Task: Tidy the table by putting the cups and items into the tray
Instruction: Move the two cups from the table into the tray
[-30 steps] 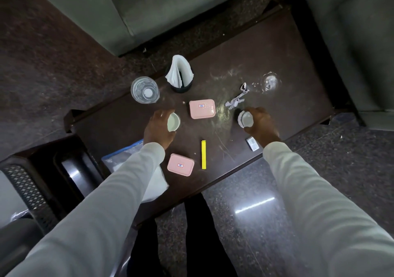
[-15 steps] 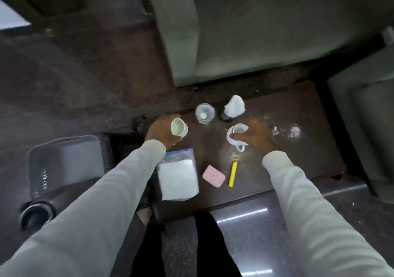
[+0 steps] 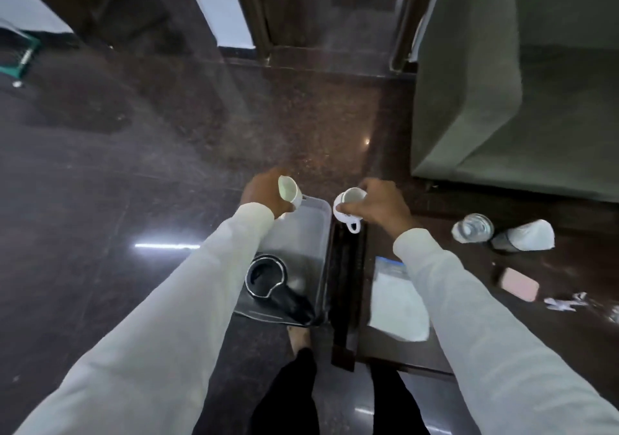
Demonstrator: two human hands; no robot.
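My left hand (image 3: 263, 192) grips a small white cup (image 3: 288, 191), tilted, above the far left corner of the grey tray (image 3: 310, 233). My right hand (image 3: 378, 205) holds a second white cup (image 3: 348, 205) with its handle hanging down, just past the tray's far right corner, over the table's left edge. The tray sits low, left of the dark table (image 3: 502, 344). Inside the tray lies a black round item with a metal rim (image 3: 266, 275).
On the table lie a clear plastic bag with white contents (image 3: 395, 300), a pink case (image 3: 518, 283), a glass (image 3: 472, 227), a napkin holder (image 3: 524, 240) and crumpled wrappers (image 3: 566, 302). A green sofa (image 3: 519, 83) stands behind. Dark stone floor spreads to the left.
Both hands lifted the cups off the table and carried them left to the tray. My view swung left, bringing the tray under my hands.
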